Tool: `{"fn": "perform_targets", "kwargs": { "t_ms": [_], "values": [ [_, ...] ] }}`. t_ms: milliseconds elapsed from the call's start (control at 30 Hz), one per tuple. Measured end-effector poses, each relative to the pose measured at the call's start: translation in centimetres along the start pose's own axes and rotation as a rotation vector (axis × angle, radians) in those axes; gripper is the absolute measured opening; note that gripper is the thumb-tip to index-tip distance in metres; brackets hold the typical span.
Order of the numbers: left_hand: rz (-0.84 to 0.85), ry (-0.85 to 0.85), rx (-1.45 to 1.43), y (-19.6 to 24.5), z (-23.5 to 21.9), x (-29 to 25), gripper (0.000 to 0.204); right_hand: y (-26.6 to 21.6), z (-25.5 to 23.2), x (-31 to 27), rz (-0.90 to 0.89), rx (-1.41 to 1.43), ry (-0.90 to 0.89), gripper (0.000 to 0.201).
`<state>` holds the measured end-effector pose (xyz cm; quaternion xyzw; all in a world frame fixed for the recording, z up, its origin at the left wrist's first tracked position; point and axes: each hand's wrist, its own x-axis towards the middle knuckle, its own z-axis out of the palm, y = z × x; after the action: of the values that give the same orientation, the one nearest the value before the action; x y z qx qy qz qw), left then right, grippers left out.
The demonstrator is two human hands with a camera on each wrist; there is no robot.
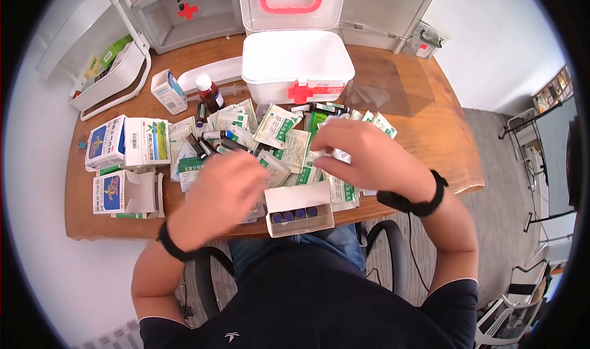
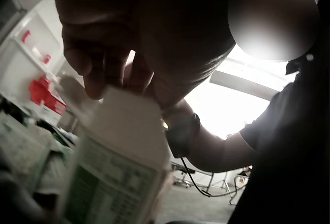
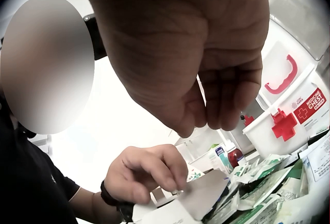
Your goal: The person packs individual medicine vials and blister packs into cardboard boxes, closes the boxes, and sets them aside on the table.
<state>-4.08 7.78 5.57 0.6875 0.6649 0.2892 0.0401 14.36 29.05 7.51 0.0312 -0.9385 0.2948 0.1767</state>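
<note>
In the head view a small open carton sits at the table's front edge, its flap raised. Several dark-capped vials stand in a row inside. My left hand, blurred, hovers left of and above that carton with bent fingers. The right wrist view shows the left hand close by the white carton flap. My right hand hangs over a pile of green-and-white sachets. Its fingers curve loosely and hold nothing. From the left wrist, the carton appears just below the fingers.
A white medicine chest with a raised lid stands at the back. Medicine boxes sit at the left, near a brown bottle and a small white box. Dark vials lie among the sachets. A white shelf rack stands far left.
</note>
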Motion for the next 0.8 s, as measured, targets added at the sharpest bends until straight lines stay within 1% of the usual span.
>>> {"fn": "perform_targets", "kwargs": {
  "t_ms": [33,67,133,167,200,233,300,333,400,467,533,600,667,733,800],
  "values": [
    [-0.084,0.002,0.038,-1.7,-0.7,-0.1,0.014,0.4,0.4,1.1,-0.008,-0.001,-0.024,0.017],
    [-0.105,-0.007,0.089,-3.7,-1.2,-0.2,0.015,0.9,1.0,2.4,-0.008,0.000,-0.023,0.017],
    [-0.129,-0.010,0.146,-6.3,-1.5,-0.4,0.017,1.6,2.9,5.2,-0.048,-0.050,-0.148,0.020],
    [-0.174,-0.054,0.161,-7.2,-1.6,-0.5,0.018,2.0,4.2,6.5,-0.034,-0.109,-0.199,0.022],
    [-0.219,-0.097,0.175,-7.7,-1.7,-0.5,0.020,2.2,5.5,7.8,-0.019,-0.169,-0.249,0.026],
    [-0.203,-0.121,0.176,-7.8,-1.6,-0.5,0.023,2.0,6.3,8.9,-0.021,-0.170,-0.248,0.026],
    [-0.194,-0.142,0.182,-8.0,-1.4,-0.4,0.024,1.5,7.6,10.6,0.046,-0.297,-0.456,0.032],
    [-0.186,-0.164,0.186,-8.0,-1.4,-0.4,0.025,1.4,8.0,11.0,0.047,-0.297,-0.457,0.032],
    [-0.181,-0.180,0.175,-8.2,-1.4,-0.4,0.025,1.2,8.8,11.4,0.056,-0.321,-0.525,0.031],
    [-0.172,-0.199,0.159,-8.4,-1.3,-0.3,0.026,1.4,9.2,11.5,0.086,-0.335,-0.502,0.030],
    [-0.149,-0.219,0.192,-8.5,-1.2,-0.1,0.027,0.9,8.5,11.5,0.118,-0.350,-0.482,0.030],
    [-0.124,-0.209,0.203,-8.4,-1.1,0.1,0.024,0.4,6.4,10.9,0.196,-0.342,-0.301,0.026],
    [-0.097,-0.193,0.215,-8.3,-1.0,0.4,0.021,0.3,3.8,9.2,0.078,-0.229,-0.094,0.021],
    [-0.115,-0.245,0.227,-8.2,-1.0,0.6,0.026,-2.8,-0.3,7.5,0.131,-0.175,-0.154,0.014],
    [-0.097,-0.276,0.223,-8.4,-0.9,0.7,0.026,-4.2,-2.5,4.5,0.065,-0.183,-0.189,0.008]
  ]
}}
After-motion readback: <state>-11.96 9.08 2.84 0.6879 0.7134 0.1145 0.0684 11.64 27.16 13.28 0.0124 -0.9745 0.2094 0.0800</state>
